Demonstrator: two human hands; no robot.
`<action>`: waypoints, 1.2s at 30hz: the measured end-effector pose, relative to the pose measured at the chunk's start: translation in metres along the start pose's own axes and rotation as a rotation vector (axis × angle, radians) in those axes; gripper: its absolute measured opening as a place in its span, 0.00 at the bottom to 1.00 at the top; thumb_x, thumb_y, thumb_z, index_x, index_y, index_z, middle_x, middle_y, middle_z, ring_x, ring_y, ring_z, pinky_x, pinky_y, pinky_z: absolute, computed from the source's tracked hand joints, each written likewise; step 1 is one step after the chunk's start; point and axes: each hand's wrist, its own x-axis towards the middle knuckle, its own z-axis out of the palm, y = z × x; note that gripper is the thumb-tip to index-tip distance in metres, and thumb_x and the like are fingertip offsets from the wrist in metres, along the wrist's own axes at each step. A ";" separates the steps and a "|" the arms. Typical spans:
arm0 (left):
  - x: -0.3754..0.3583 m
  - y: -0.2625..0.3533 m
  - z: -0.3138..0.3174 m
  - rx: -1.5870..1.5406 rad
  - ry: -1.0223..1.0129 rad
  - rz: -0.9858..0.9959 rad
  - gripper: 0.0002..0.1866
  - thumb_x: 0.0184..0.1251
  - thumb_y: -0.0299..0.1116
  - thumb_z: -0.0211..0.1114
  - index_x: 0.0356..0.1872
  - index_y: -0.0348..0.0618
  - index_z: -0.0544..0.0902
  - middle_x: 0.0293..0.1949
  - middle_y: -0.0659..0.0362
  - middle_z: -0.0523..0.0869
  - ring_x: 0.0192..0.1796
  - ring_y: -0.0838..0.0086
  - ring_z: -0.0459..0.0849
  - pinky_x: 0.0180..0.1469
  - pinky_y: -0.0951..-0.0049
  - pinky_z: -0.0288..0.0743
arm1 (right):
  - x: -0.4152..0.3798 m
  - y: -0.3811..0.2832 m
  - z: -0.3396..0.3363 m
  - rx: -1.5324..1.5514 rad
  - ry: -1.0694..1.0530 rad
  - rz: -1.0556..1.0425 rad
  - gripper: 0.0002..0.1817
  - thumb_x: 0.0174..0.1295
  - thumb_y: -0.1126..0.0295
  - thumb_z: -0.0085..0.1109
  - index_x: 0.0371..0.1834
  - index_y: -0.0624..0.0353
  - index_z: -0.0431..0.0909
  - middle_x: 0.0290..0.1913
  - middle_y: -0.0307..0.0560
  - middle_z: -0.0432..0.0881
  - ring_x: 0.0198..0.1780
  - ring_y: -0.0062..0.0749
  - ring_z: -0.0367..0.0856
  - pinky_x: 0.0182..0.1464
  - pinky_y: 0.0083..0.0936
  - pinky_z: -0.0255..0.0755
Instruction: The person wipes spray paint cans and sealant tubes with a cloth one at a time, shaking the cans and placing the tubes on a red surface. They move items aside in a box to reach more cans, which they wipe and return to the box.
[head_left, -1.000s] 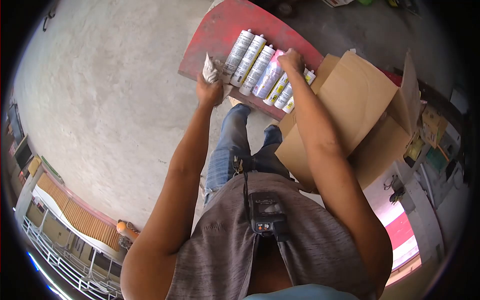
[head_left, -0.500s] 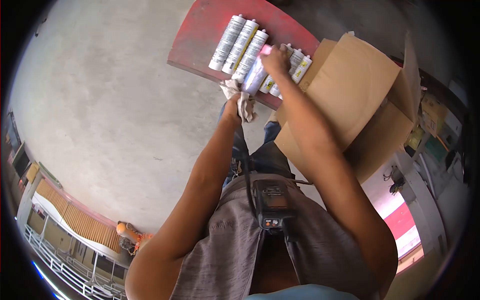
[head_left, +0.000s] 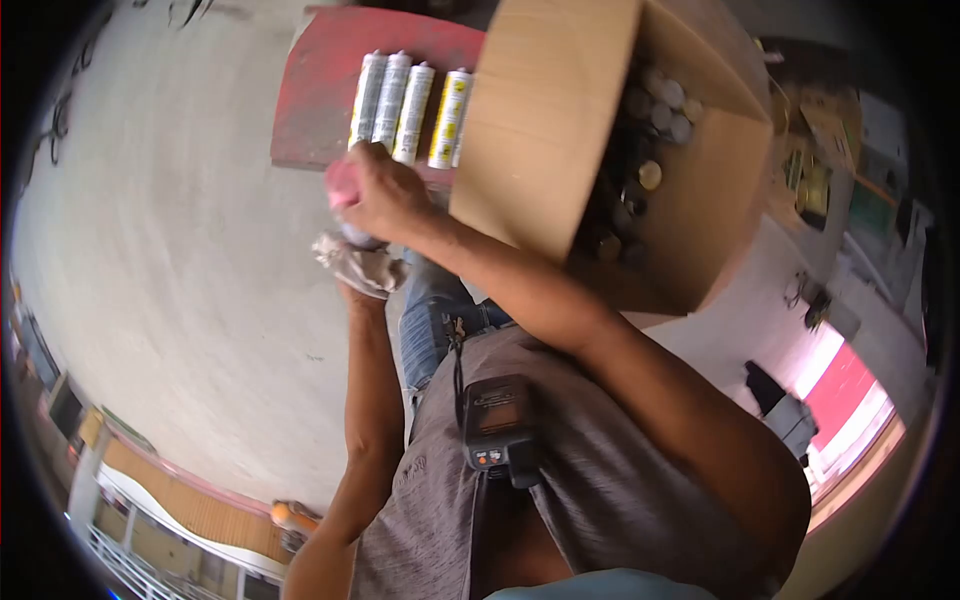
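My right hand [head_left: 388, 195] is closed around a pink-topped bottle [head_left: 344, 186], held off the front edge of the red board [head_left: 310, 110]. The bottle's pale lower end points down toward a crumpled whitish rag [head_left: 362, 268]. My left hand [head_left: 362, 292] is closed on that rag under the bottle; its fingers are mostly hidden by the cloth. Several white sealant cartridges [head_left: 412, 112] lie side by side on the board, just beyond my right hand. One with a yellow label [head_left: 449, 118] lies apart from the left three, beside the box.
A large open cardboard box [head_left: 545, 130] stands at the right, covering part of the board. Several round-ended cartridges [head_left: 660, 115] show inside it. Grey concrete floor [head_left: 200, 250] spreads to the left. A black device [head_left: 500, 425] hangs at my chest.
The pink-topped bottle has left its place among the cartridges and moved left and toward me in my right hand. The rag moved left with my left hand. The view has shifted, showing inside the box.
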 end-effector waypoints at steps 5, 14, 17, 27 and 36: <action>0.070 0.085 -0.081 -0.234 0.293 0.017 0.26 0.56 0.49 0.74 0.49 0.42 0.80 0.40 0.57 0.86 0.44 0.61 0.85 0.53 0.59 0.76 | -0.027 -0.067 -0.120 -0.052 0.080 -0.113 0.31 0.49 0.59 0.74 0.53 0.61 0.71 0.44 0.61 0.82 0.46 0.56 0.85 0.48 0.46 0.81; 0.151 0.201 -0.105 -1.392 0.105 -0.313 0.13 0.67 0.23 0.66 0.51 0.36 0.79 0.35 0.60 0.83 0.33 0.74 0.81 0.37 0.74 0.75 | -0.137 0.005 -0.381 0.355 0.633 0.156 0.16 0.63 0.69 0.66 0.52 0.64 0.78 0.47 0.62 0.85 0.52 0.49 0.85 0.54 0.37 0.77; 0.156 0.244 -0.109 -1.050 0.218 -0.134 0.18 0.61 0.28 0.75 0.50 0.33 0.83 0.45 0.56 0.89 0.42 0.77 0.85 0.44 0.73 0.79 | -0.177 0.034 -0.406 0.024 0.770 0.355 0.33 0.54 0.47 0.76 0.48 0.68 0.79 0.44 0.51 0.86 0.45 0.33 0.84 0.49 0.29 0.77; 0.132 0.252 -0.057 -0.446 0.138 -0.201 0.32 0.51 0.48 0.81 0.52 0.37 0.81 0.46 0.46 0.89 0.50 0.55 0.89 0.53 0.58 0.80 | -0.198 0.152 -0.325 0.026 0.714 0.612 0.36 0.52 0.46 0.76 0.54 0.64 0.75 0.45 0.60 0.87 0.47 0.50 0.88 0.49 0.43 0.80; 0.151 0.276 -0.068 -0.431 0.171 -0.113 0.31 0.53 0.45 0.78 0.55 0.38 0.80 0.47 0.44 0.88 0.50 0.51 0.88 0.53 0.56 0.80 | -0.097 0.212 -0.226 0.032 0.729 0.497 0.33 0.58 0.52 0.73 0.59 0.60 0.71 0.53 0.63 0.84 0.56 0.60 0.83 0.56 0.46 0.77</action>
